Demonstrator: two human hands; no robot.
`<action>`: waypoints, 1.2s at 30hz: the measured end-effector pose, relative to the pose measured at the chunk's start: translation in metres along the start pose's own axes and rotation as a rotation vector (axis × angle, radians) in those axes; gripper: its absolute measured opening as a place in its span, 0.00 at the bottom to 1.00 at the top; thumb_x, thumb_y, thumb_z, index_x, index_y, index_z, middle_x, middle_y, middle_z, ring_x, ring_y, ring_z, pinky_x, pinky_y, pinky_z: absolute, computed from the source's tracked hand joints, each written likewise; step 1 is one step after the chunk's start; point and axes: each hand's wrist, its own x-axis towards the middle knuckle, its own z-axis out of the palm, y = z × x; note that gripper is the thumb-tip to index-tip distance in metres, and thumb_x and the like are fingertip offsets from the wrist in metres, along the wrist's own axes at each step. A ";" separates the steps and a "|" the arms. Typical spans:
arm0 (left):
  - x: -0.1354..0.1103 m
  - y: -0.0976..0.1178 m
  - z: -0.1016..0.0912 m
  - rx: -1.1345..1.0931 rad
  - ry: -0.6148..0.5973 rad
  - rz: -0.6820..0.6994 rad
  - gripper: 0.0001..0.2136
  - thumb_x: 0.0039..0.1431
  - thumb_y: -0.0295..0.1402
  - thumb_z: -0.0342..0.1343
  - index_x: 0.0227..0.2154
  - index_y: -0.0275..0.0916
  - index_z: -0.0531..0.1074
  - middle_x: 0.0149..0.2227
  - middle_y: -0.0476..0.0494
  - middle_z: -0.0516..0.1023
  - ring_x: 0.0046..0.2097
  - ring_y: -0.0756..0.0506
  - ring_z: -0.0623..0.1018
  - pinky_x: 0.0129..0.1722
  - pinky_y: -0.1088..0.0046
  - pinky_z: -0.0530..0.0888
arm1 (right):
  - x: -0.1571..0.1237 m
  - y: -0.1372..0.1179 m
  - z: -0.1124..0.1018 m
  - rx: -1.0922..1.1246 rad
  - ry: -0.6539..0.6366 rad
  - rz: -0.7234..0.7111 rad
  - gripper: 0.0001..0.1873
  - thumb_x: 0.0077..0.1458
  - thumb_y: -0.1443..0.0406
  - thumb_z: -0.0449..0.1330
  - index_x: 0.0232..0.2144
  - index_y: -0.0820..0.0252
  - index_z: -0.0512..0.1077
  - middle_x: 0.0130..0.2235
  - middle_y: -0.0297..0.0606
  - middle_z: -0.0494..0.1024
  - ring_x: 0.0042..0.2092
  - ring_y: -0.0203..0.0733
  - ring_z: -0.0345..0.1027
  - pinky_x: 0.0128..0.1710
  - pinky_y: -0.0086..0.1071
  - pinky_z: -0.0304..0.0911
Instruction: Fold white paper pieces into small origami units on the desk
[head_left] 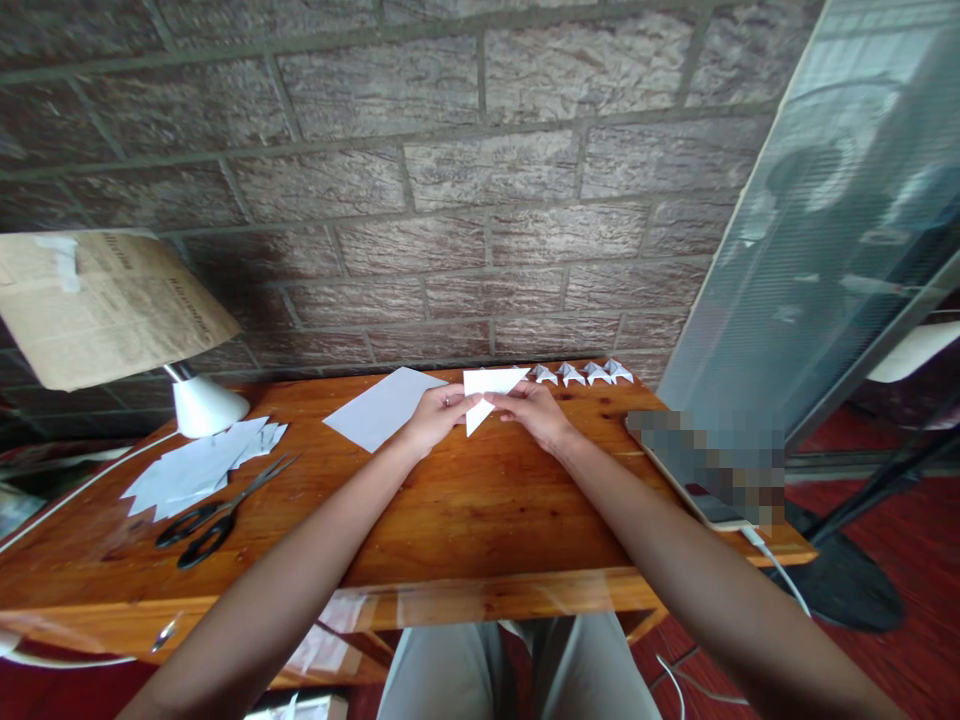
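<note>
Between both hands, raised over the far middle of the table, is a white sheet of paper folded into a triangle point(491, 382). My left hand point(436, 415) pinches its left edge with the thumb in front. My right hand point(536, 408) grips the lower right side, its thumb meeting the left one near the paper's middle. The fingers behind the paper are hidden. A flat white paper sheet point(381, 410) lies on the table just left of my left hand. Beyond my right hand stand several small folded paper shapes point(571, 374) in a row.
Black-handled scissors point(217, 520) and a pile of white paper pieces point(202, 468) lie on the wooden table point(465, 530) at left, below a paper-shaded lamp point(210, 405). A tablet-like device point(690, 470), partly pixelated, with a white cable lies at right. A brick wall point(450, 210) rises behind.
</note>
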 end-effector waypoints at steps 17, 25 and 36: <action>-0.003 0.005 -0.001 0.073 -0.108 -0.186 0.20 0.45 0.45 0.67 0.37 0.36 0.78 0.38 0.36 0.82 0.31 0.47 0.79 0.35 0.69 0.73 | 0.004 -0.007 -0.006 0.141 0.103 0.061 0.16 0.30 0.62 0.74 0.25 0.61 0.76 0.28 0.32 0.79 0.29 0.31 0.69 0.25 0.23 0.57; -0.002 0.008 0.001 -0.016 -0.116 -0.153 0.21 0.44 0.42 0.69 0.40 0.36 0.77 0.32 0.41 0.80 0.26 0.53 0.74 0.32 0.74 0.70 | 0.006 -0.009 -0.009 0.188 0.116 0.060 0.16 0.30 0.64 0.74 0.26 0.60 0.76 0.30 0.34 0.80 0.29 0.31 0.69 0.23 0.23 0.55; -0.004 0.005 -0.001 -0.048 -0.090 -0.199 0.21 0.42 0.42 0.69 0.39 0.35 0.77 0.36 0.38 0.81 0.26 0.54 0.73 0.33 0.73 0.70 | 0.007 -0.005 -0.011 0.173 0.158 0.065 0.16 0.30 0.63 0.74 0.25 0.61 0.75 0.31 0.35 0.80 0.30 0.32 0.71 0.22 0.23 0.56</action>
